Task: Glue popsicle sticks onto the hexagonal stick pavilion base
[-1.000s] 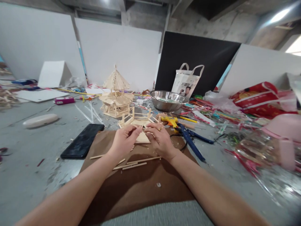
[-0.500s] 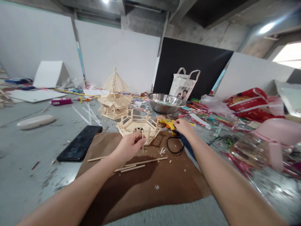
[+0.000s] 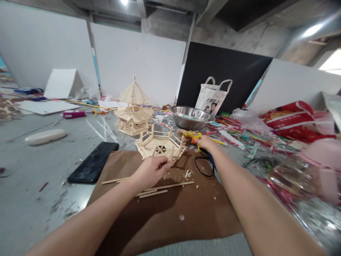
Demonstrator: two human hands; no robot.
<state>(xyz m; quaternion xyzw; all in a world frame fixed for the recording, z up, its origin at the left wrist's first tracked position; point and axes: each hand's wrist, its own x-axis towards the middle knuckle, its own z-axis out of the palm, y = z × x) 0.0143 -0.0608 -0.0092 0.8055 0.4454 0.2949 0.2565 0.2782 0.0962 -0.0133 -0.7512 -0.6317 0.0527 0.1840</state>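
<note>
My left hand (image 3: 151, 170) pinches a short wooden stick (image 3: 165, 175), held upright at the near side of a many-sided frame of wooden sticks (image 3: 148, 143). That frame has short posts around its edge and a slatted floor. My right hand (image 3: 207, 143) is closed around the handle of a yellow glue gun (image 3: 192, 134), whose nozzle points left behind the frame's right side. Several loose sticks (image 3: 176, 185) lie on the brown mat (image 3: 186, 227) below my left hand. Behind the frame stands a finished-looking stick pavilion (image 3: 134, 97) with a pointed roof.
A black phone (image 3: 93, 163) lies at the mat's left edge. Further back are a steel bowl (image 3: 192, 118) and a white bag (image 3: 211, 96). Plastic scraps clutter the right, near a pink-lidded clear jug (image 3: 319, 160). A black cable loop (image 3: 204, 167) rests by my right arm.
My right hand has closed further around the glue gun, whose body now shows raised and more level. My left hand has moved slightly right and down, still with the stick. The view shifted a little.
</note>
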